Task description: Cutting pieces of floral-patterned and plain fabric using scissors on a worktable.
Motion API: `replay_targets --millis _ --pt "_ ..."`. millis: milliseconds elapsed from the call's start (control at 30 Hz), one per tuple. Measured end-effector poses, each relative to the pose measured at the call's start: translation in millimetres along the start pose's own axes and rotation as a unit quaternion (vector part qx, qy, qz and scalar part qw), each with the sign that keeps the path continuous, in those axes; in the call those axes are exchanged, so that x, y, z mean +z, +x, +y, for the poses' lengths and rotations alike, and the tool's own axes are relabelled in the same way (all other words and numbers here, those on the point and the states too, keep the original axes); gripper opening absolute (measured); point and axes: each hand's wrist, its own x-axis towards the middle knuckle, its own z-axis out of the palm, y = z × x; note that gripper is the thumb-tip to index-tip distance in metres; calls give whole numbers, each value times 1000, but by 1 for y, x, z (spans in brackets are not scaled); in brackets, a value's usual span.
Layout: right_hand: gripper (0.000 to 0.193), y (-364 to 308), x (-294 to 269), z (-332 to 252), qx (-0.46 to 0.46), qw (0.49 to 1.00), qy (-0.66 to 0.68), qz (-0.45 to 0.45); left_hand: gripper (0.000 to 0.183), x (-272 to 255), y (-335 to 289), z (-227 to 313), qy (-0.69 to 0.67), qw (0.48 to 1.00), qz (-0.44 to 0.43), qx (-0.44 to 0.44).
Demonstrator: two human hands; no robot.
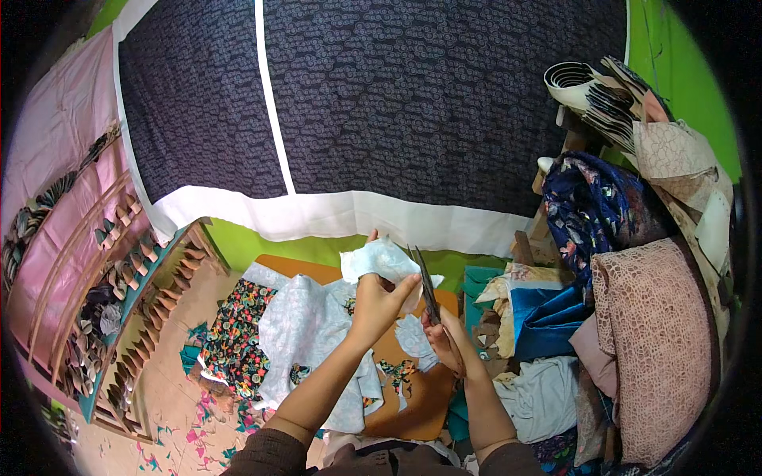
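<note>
My left hand (376, 308) is closed on a pale, whitish cloth piece (382, 259), raised above the work surface. In my right hand (449, 339) is a pair of dark metal scissors (428, 289), blades pointing up and away from me beside the cloth's right edge. Whether the blades touch the cloth I cannot tell. Below my hands is an orange-brown board (425, 412). Pale fabric (295, 317) spreads across its left part, next to dark floral fabric (238, 321). A small pale offcut (413, 339) and floral scraps (397, 373) lie near my right wrist.
At left, a rack (151, 305) bears rows of pointed, shoe-like shapes. Colourful scraps (202, 424) litter the floor. Folded blue cloth (548, 317), white cloth (544, 393) and a pinkish patterned bundle (655, 349) crowd the right. A dark patterned sheet (429, 103) hangs ahead.
</note>
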Motion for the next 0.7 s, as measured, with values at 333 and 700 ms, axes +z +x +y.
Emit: replay_targets --millis 333,700 --pt "56 1 13 -4 127 984 118 -34 83 -13 5 -3 19 1000 -12 14" --pt "69 8 25 4 73 996 46 -18 85 -30 17 -3 60 996 -65 1"
